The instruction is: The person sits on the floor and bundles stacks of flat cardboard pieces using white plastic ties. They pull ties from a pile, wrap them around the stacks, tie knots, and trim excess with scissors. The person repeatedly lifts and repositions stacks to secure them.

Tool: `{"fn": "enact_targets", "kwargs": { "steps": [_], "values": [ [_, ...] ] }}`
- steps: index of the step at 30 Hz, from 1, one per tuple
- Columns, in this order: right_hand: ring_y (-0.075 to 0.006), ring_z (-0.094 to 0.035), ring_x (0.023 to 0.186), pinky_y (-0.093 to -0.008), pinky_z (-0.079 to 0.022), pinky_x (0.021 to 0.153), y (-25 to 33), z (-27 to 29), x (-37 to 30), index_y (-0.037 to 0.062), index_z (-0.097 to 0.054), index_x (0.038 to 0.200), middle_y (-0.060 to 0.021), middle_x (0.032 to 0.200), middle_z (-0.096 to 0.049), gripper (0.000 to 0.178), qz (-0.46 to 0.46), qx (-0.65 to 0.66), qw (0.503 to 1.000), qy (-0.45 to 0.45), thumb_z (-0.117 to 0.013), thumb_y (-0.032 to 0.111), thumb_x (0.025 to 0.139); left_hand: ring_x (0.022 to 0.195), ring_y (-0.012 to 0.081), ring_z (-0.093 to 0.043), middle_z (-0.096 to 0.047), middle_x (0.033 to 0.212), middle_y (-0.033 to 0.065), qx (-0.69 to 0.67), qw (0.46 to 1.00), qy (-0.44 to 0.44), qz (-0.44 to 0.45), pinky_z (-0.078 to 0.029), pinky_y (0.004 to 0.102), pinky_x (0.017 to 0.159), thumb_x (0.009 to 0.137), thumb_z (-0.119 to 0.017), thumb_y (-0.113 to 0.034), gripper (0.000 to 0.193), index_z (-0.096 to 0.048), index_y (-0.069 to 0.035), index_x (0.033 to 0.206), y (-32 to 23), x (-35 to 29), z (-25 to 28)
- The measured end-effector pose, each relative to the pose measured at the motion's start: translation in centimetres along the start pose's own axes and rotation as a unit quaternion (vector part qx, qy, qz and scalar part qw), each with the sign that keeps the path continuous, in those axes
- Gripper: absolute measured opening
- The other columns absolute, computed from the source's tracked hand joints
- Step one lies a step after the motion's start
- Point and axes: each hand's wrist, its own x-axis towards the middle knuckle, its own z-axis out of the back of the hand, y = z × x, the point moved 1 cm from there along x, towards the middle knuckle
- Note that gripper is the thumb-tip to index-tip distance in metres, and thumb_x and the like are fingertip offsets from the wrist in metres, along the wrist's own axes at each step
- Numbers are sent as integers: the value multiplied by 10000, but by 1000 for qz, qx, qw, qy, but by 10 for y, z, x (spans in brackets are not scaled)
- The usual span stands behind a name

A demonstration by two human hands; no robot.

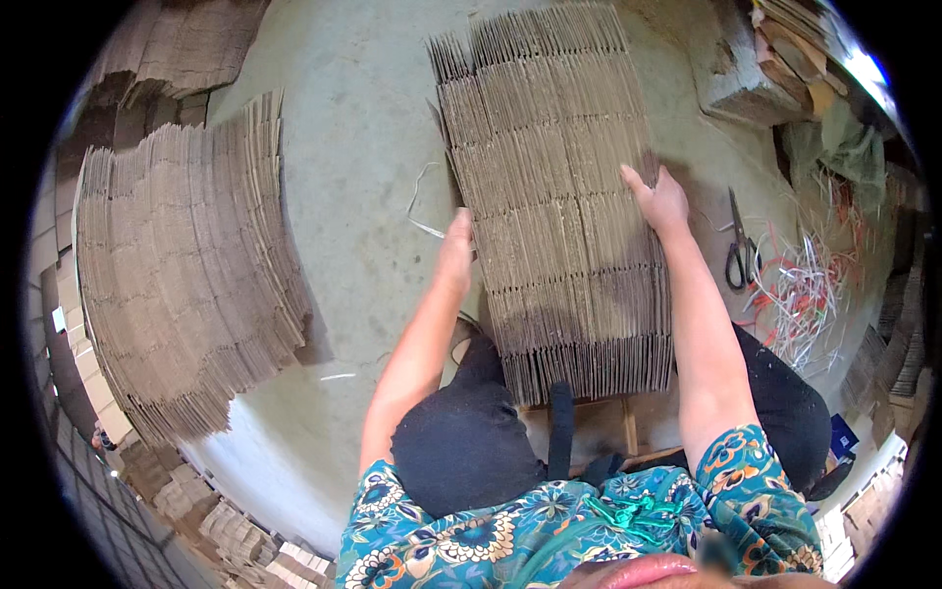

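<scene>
A long bundle of brown cardboard partition strips (559, 187) lies between my arms, its many thin pieces packed side by side with their edges facing up. My left hand (455, 253) presses against the left side of the bundle, its fingers mostly hidden along that side. On the opposite side, my right hand (660, 200) grips the edge, thumb toward the top and the other fingers partly out of sight down the side. The near end of the bundle reaches between my knees. At the far left corner a few strips stand slightly apart from the others.
Another large cardboard bundle (186, 265) lies to the left. Black-handled scissors (741, 250) rest on the floor at right, beside a tangle of white and red strapping (800, 304). A loose white strap (420, 218) lies left of the bundle. More cardboard stacks (186, 39) stand at far left.
</scene>
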Motion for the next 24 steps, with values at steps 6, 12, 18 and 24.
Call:
{"fn": "enact_targets", "kwargs": {
  "steps": [6, 12, 18, 24],
  "values": [
    [-357, -544, 1068, -420, -424, 900, 34, 4, -12, -32, -498, 1194, -258, 1113, -569, 941, -8, 29, 999, 26, -465, 761, 689, 994, 372, -565, -598, 1062, 209, 441, 876, -6, -194, -441, 416, 836, 784, -580, -544, 684, -459, -2, 1184, 18, -7, 24],
    [-364, -570, 1013, -427, -451, 853, 23, 11, -6, -5, -531, 1150, -241, 1053, -600, 881, -14, 14, 1000, 17, -477, 748, 695, 883, 350, -593, -616, 955, 169, 516, 818, -121, -223, -474, 432, 736, 720, -669, -472, 542, -513, -29, 991, -45, -45, -12],
    [-368, -534, 1073, -428, -416, 906, 19, 3, -10, 56, -433, 1268, -241, 1131, -562, 864, -10, 68, 997, 35, -515, 706, 706, 1351, 296, -192, -252, 1440, 143, 572, 563, 257, -538, -106, 463, 1110, 734, -600, -524, 806, -340, -88, 1361, -65, -38, -115],
    [-345, -367, 1257, -421, -310, 1023, 32, 12, 34, 109, -199, 1409, -228, 1357, -366, 896, 142, 179, 972, -55, -563, 603, 755, 1357, 266, -187, -245, 1457, 79, 632, 515, 299, -496, -101, 483, 1109, 749, -536, -580, 768, -359, -151, 1361, -37, -20, -115]
  ]
}}
